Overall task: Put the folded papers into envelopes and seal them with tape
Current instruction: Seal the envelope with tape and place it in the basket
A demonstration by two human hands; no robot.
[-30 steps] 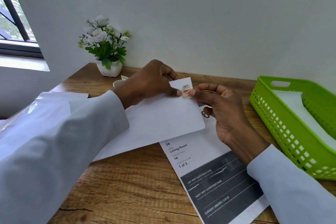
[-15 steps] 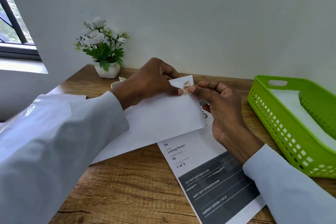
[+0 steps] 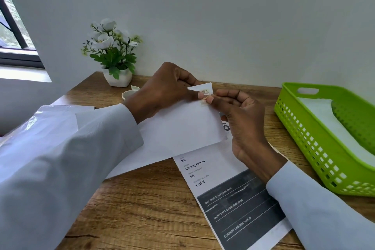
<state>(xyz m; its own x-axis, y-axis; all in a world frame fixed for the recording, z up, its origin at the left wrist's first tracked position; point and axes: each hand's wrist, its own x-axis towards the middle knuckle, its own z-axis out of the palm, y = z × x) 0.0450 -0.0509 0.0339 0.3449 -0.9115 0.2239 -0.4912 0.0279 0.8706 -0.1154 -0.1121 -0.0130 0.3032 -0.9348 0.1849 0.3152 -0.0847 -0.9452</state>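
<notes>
Tape point(image 3: 204, 97), a small clear piece with tan print too small to read, is pinched against the upper right corner of the white envelope point(image 3: 178, 128) by both hands. The left hand point(image 3: 162, 89) is curled over the envelope's top edge, its thumb pressed on the tape and its fingers folded behind the flap. The right hand point(image 3: 241, 115) meets it from the right, thumb tip laid on the same piece, the other fingers loosely curled and apart above the palm. The envelope is held tilted, its lower edge resting on the wooden table point(image 3: 146, 209). A printed sheet point(image 3: 229, 195) is partly covered by it; "2A", "Living Room", "16" and "1 of 3" can be read, and on its dark band "DAY SHIFT SUPERVISOR NAME", "NIGHT SHIFT SUPERVISOR NAME" and "CURRENT ONGOING TASK ID". Near the left wrist a tape roll point(image 3: 128, 94) is seen, and beyond it a potted plant point(image 3: 113, 55) with white flowers. At the right a green basket point(image 3: 304, 134) is placed, with white paper point(image 3: 332, 122) lying inside.
</notes>
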